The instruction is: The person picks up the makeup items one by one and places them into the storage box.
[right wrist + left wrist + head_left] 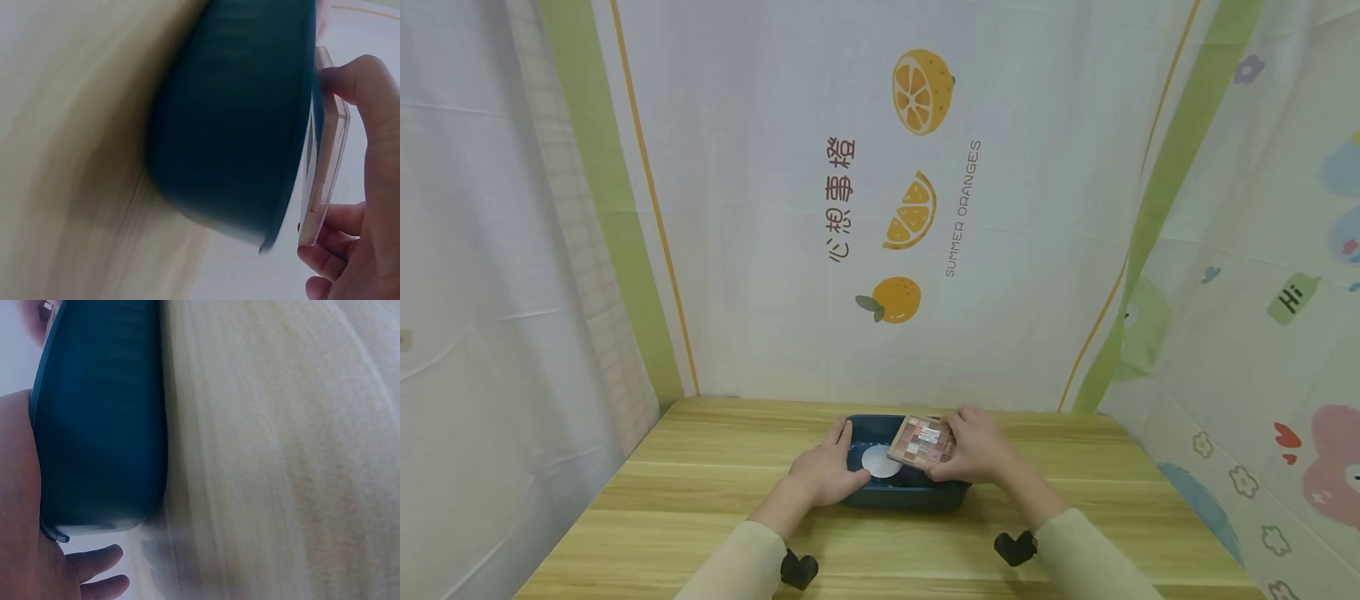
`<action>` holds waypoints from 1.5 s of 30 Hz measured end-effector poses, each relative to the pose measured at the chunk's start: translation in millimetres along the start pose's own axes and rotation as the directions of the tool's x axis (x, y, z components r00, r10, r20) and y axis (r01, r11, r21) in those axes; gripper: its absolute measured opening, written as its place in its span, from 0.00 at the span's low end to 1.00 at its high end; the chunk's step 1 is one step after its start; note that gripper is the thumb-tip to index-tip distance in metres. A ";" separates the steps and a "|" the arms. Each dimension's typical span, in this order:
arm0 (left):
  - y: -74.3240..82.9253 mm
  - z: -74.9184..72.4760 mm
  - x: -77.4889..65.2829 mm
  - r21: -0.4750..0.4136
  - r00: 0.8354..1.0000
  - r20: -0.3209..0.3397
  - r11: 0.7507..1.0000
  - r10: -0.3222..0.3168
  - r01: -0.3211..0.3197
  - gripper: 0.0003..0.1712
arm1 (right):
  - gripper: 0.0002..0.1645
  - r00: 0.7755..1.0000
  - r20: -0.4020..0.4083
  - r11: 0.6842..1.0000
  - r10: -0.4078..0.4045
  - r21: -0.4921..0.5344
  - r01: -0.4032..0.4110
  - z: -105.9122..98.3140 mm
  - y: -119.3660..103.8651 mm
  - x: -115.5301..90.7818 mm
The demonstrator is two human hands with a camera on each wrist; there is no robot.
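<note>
A dark blue plastic bin [906, 498] stands on the wooden table. My left hand [827, 471] holds its left end, thumb by the near rim and fingers along the left side. In the left wrist view, two fingertips [103, 575] show past the bin's end wall. My right hand [973, 450] grips a flat eyeshadow palette [921, 442] by its right edge, tilted over the right part of the bin. Seen from the right wrist, thumb and fingers pinch the palette's clear case [331, 162] just above the rim. A white round disc [880, 461] lies inside the bin, partly covered by the palette.
The wood-grain table [700, 492] reaches back to a white curtain [775, 333] printed with oranges. More printed cloth [1225, 375] hangs at the right. Black pieces [799, 569] sit at both wrists.
</note>
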State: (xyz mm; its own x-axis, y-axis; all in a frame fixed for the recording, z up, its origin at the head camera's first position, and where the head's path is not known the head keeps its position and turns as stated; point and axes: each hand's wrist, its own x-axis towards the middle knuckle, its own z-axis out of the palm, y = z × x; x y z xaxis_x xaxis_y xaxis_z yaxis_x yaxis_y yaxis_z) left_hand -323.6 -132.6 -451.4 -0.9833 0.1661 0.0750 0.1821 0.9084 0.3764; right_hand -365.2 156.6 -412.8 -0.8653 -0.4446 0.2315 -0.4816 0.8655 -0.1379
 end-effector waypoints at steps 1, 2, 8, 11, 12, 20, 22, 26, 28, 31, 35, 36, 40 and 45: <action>-0.3 0.4 0.0 0.000 1.000 -0.001 1.000 0.000 0.000 0.59 | 0.54 1.000 0.009 1.000 -0.005 0.008 0.005 1.2 -2.0 0.8; -0.4 1.0 0.0 0.000 1.000 -0.001 1.000 -0.001 0.001 0.59 | 0.54 1.000 0.015 1.000 -0.014 0.016 0.013 2.8 -3.5 1.9; -1.1 1.6 1.3 -0.007 1.000 0.003 1.000 -0.012 0.012 0.59 | 0.54 0.998 0.042 0.996 -0.053 0.069 0.050 10.0 -7.6 8.1; -1.2 1.5 1.8 -0.008 1.000 0.001 1.000 -0.010 0.010 0.59 | 0.55 0.996 0.059 0.994 -0.071 0.092 0.065 13.2 -7.3 10.0; -1.5 2.0 2.0 -0.008 1.000 0.000 1.000 -0.011 0.011 0.59 | 0.55 0.995 0.063 0.993 -0.076 0.094 0.070 14.4 -6.9 10.6; -0.4 1.7 1.6 -0.009 1.000 0.008 1.000 -0.007 0.007 0.59 | 0.56 0.990 0.107 0.993 -0.096 0.081 0.088 21.7 -5.6 17.1; 0.0 0.8 1.4 -0.012 1.000 0.010 1.000 -0.007 0.007 0.59 | 0.56 0.987 0.126 0.993 -0.099 0.078 0.089 21.2 -6.9 18.0; -0.3 0.0 1.5 -0.016 1.000 0.017 1.000 -0.007 0.007 0.59 | 0.54 0.983 0.155 0.993 -0.098 0.078 0.087 20.3 -9.3 18.6; -0.7 0.5 1.5 -0.015 1.000 0.018 1.000 -0.006 0.007 0.58 | 0.51 0.982 0.162 0.993 -0.101 0.081 0.089 20.6 -9.6 18.9; -1.4 1.0 1.3 -0.013 1.000 0.019 1.000 -0.008 0.008 0.58 | 0.45 0.980 0.170 0.992 -0.102 0.089 0.088 21.3 -9.4 18.7; -2.0 1.4 1.6 -0.019 1.000 0.020 1.000 -0.012 0.013 0.58 | 0.41 0.977 0.185 0.992 -0.105 0.095 0.088 22.4 -8.7 18.2; -2.2 1.6 1.8 -0.022 1.000 0.020 1.000 -0.014 0.014 0.58 | 0.40 0.977 0.186 0.991 -0.107 0.102 0.089 22.4 -8.6 18.0; -2.6 1.7 2.0 -0.025 1.000 0.018 1.000 -0.014 0.014 0.58 | 0.38 0.978 0.176 0.988 -0.114 0.119 0.094 22.1 -9.3 17.6; -3.5 2.8 3.1 -0.025 1.000 0.024 1.000 -0.014 0.015 0.58 | 0.37 0.979 0.174 0.988 -0.109 0.124 0.088 23.0 -10.4 17.2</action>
State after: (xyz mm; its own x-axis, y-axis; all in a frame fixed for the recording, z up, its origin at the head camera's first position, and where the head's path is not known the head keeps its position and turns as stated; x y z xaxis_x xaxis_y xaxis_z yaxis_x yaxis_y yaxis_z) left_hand -327.2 -134.2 -455.0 -0.9856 0.1622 0.0478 0.1676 0.9007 0.4007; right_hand -378.3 134.7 -429.5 -0.8184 -0.5698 0.0741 -0.5696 0.7875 -0.2356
